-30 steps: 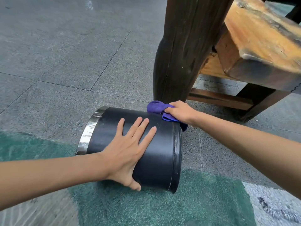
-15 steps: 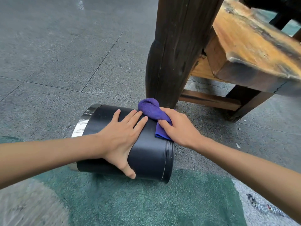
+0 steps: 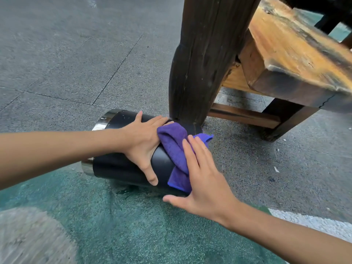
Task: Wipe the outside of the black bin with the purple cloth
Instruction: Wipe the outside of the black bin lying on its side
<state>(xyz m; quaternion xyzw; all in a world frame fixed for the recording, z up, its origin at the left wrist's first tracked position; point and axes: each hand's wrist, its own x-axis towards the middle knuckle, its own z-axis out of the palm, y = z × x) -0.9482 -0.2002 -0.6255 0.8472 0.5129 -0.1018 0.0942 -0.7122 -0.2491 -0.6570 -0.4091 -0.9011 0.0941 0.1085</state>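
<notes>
Purple cloth now lower on bin

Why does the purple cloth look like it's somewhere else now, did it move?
Yes. The purple cloth, pressed by the right hand, slid from the bin's far top edge beside the wooden post down the black bin toward the green floor patch.

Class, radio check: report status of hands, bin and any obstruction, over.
Left hand flat on black bin, steadying. Right hand presses purple cloth on bin's side. Bin lies sideways on floor. Wooden post close behind.
</notes>
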